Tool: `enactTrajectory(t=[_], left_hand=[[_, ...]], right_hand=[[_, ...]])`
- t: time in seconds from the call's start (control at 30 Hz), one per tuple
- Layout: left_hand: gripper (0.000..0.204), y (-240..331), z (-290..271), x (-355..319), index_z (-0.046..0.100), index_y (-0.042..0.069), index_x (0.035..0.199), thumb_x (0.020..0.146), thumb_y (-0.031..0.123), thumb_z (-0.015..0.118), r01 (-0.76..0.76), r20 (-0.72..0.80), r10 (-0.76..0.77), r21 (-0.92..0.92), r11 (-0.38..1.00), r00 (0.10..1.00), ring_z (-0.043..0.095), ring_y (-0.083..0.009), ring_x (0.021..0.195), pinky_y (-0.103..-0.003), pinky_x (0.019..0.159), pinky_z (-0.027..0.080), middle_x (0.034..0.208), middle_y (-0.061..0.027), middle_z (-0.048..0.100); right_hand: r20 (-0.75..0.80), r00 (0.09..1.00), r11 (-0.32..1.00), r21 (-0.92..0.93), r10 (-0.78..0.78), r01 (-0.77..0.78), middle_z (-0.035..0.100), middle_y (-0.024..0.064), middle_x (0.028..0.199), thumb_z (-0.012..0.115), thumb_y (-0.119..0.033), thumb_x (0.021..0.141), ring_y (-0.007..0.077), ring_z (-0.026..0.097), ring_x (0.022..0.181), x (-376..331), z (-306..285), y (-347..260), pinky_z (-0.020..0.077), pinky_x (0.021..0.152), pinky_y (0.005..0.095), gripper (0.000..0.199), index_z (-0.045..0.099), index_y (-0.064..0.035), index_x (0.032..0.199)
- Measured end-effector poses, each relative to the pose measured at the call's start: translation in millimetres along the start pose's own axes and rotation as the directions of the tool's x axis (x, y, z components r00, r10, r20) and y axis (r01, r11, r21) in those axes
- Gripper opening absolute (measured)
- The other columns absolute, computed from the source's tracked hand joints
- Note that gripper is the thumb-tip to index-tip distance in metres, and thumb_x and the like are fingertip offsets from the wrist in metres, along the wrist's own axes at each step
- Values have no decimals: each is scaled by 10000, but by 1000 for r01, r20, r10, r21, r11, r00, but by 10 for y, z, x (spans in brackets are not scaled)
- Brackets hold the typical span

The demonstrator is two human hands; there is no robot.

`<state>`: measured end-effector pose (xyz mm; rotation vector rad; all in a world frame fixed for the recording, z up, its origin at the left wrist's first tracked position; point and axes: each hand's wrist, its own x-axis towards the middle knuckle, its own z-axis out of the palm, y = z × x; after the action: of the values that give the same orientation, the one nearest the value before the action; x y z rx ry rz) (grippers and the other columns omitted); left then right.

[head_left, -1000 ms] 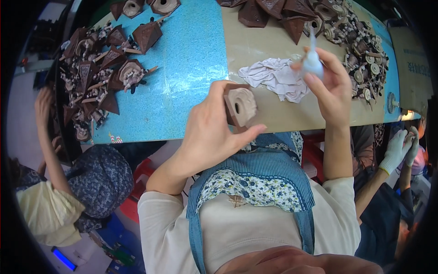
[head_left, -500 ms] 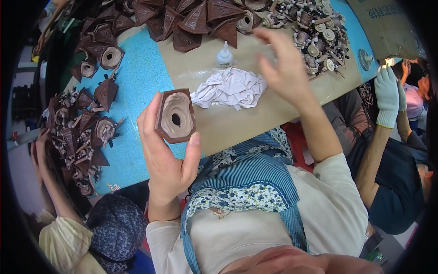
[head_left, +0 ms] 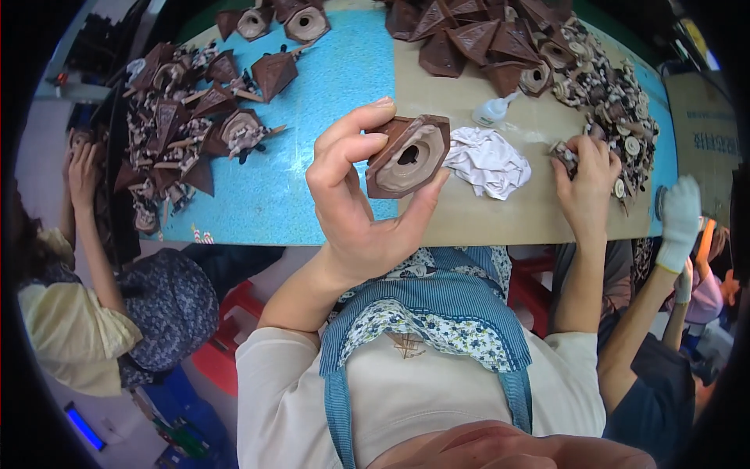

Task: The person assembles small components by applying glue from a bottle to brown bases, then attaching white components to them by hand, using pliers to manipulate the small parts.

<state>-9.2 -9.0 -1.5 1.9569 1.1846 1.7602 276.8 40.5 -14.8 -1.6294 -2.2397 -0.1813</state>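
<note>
Across the blue and tan bench (head_left: 312,94) lie brown pieces. Left hand (head_left: 355,203) grips a brown cone-shaped shell (head_left: 406,155) above the bench edge; right hand (head_left: 586,176) closes on a small part (head_left: 564,155). Best keep the shell's hole facing up and steady.

Left hand (head_left: 355,211) grips a brown shell (head_left: 408,155); right hand (head_left: 584,181) picks small pieces (head_left: 564,153).

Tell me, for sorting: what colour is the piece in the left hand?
Dark brown piece, tan hollow inside; head view.
</note>
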Motion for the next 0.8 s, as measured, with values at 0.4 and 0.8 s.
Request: enactTrajectory(t=[0.4,0.8], left_hand=[[787,-217,10,128,263,87,1116,612,-17,858,-120,-302,138,77,990,943,528,-294,1103,-372,907,522,1199,-202,407],[918,-248,-22,377,217,100,1223,611,108,901,-235,-521,316,217,947,793,501,-307,1077,-447,921,472,1200,-154,372]], right_hand=[[24,978,567,812,207,-139,544,47,1008,707,-2,802,120,500,899,-49,-317,-424,411,814,240,285,525,-12,1021],[73,992,434,894,104,-111,545,68,1002,715,22,782,126,509,872,-79,-288,-647,412,798,238,304,518,-17,1011]])
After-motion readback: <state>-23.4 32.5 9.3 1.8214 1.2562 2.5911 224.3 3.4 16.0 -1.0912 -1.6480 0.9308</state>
